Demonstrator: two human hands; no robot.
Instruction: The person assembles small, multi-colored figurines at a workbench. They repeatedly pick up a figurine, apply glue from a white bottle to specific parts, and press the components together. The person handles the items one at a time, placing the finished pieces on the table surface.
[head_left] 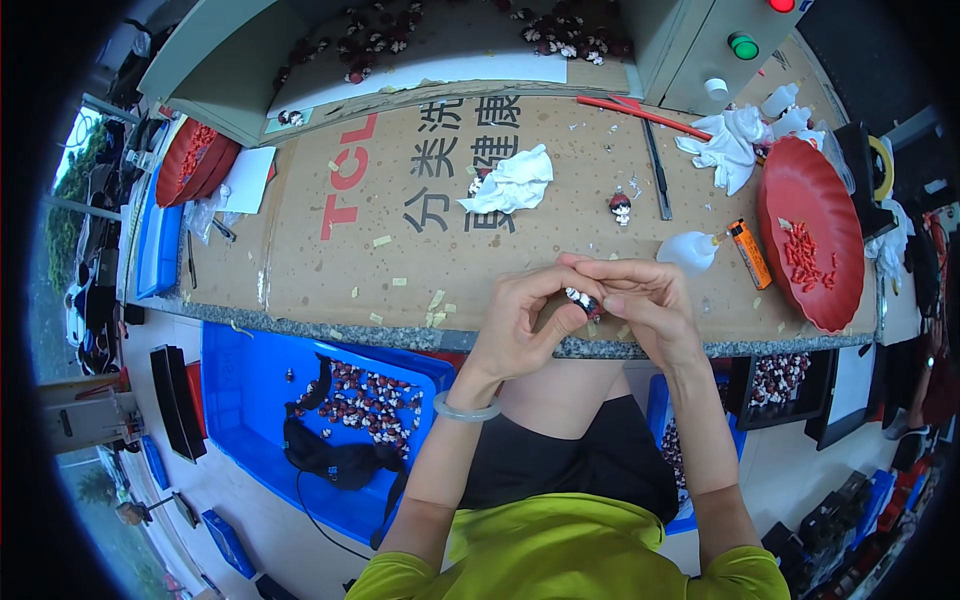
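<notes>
One small figurine (582,298) is pinched between the fingertips of my left hand (515,315) and right hand (652,302), at the near edge of the worktop (400,336); farther off is a second figurine (620,208), rightward a red dish (785,200).

Hands (515,318): two; bangle (466,413): one; orange packet (748,254): one; figurines (584,301): dozens (too many to count).
</notes>
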